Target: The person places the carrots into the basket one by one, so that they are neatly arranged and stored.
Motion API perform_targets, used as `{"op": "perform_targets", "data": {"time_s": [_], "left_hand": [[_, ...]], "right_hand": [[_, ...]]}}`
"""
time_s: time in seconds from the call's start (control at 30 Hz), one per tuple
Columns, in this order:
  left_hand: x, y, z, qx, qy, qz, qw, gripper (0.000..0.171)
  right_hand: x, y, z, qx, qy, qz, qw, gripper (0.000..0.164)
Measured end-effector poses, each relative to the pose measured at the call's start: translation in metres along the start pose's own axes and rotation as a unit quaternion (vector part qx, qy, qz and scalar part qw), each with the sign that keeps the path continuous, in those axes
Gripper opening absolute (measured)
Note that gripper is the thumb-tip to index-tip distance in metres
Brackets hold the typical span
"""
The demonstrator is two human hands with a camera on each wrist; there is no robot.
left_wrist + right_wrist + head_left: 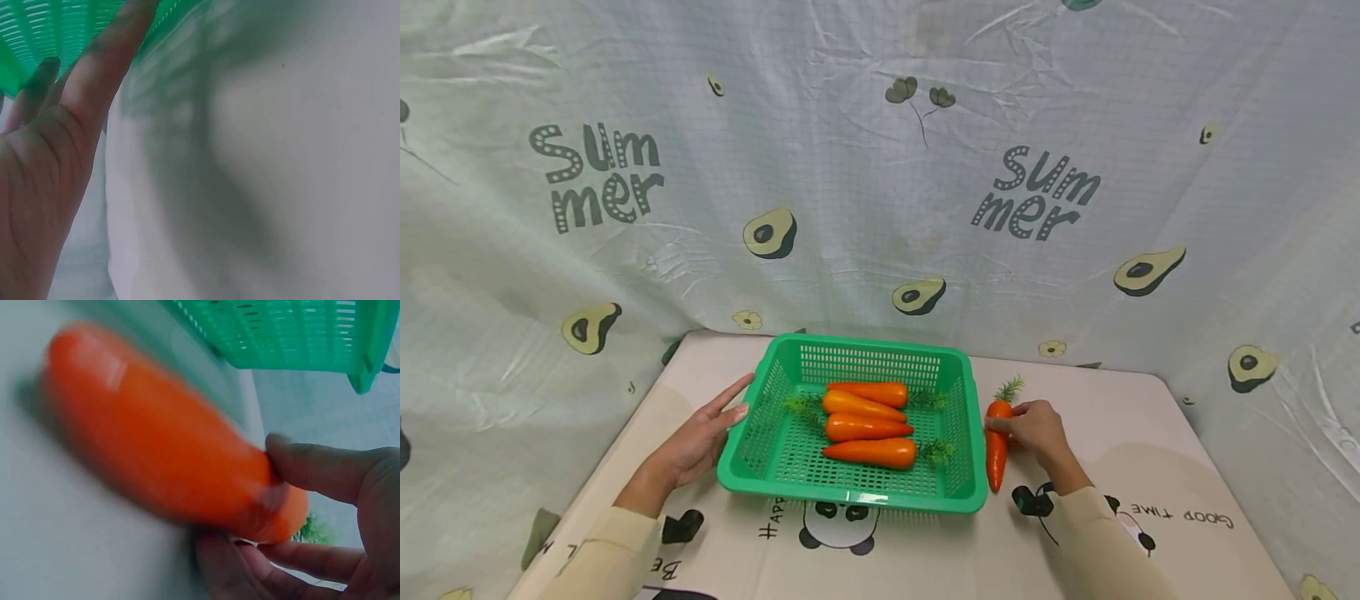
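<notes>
A green plastic basket [850, 495] with slotted walls stands on the table, holding several orange carrots with leafy green tops, one of them a carrot [871, 452] nearest the front. My left hand [698, 437] is at the basket's left side, its fingers extended along the rim; the left wrist view shows the fingers against the green wall. To the right of the basket, my right hand [1036, 429] pinches another carrot [997, 454] near its leafy end between thumb and fingers. That carrot points its tip toward me, close over the tabletop, as the right wrist view [156, 437] also shows.
The pale table [940, 558] carries printed pandas and lettering. Behind it and at both sides hangs a whitish cloth [850, 167] printed with avocados and the word "summer". The table's back edge lies just behind the basket.
</notes>
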State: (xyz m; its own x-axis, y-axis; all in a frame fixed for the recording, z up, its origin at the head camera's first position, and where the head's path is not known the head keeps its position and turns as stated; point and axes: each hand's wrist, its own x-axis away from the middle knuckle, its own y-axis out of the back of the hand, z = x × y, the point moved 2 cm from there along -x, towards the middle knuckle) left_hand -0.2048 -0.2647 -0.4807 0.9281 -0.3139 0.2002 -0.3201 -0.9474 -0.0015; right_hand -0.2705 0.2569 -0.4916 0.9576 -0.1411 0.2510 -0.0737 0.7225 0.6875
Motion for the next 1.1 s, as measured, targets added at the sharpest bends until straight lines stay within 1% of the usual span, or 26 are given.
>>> {"op": "perform_targets", "data": {"time_s": [0.23, 0.47, 0.63, 0.93, 1.1], "left_hand": [[-0.001, 0.0, 0.001, -0.002, 0.002, -0.004, 1.0, 0.071], [-0.003, 0.0, 0.001, -0.004, 0.0, -0.002, 1.0, 0.071], [-0.003, 0.001, 0.002, -0.001, 0.001, 0.0, 1.0, 0.071], [-0.004, 0.001, 0.002, -0.004, -0.004, 0.001, 1.0, 0.07], [-0.002, 0.001, 0.002, -0.004, -0.003, 0.0, 1.0, 0.07]], "right_hand": [[-0.004, 0.001, 0.0, -0.036, -0.005, 0.01, 0.999, 0.06], [0.001, 0.005, 0.003, -0.09, -0.004, 0.023, 0.996, 0.067], [0.005, 0.011, 0.009, -0.124, 0.004, 0.032, 0.992, 0.066], [0.011, 0.025, 0.02, -0.152, 0.019, 0.046, 0.987, 0.066], [0.011, 0.027, 0.025, -0.159, 0.026, 0.05, 0.986, 0.065]]}}
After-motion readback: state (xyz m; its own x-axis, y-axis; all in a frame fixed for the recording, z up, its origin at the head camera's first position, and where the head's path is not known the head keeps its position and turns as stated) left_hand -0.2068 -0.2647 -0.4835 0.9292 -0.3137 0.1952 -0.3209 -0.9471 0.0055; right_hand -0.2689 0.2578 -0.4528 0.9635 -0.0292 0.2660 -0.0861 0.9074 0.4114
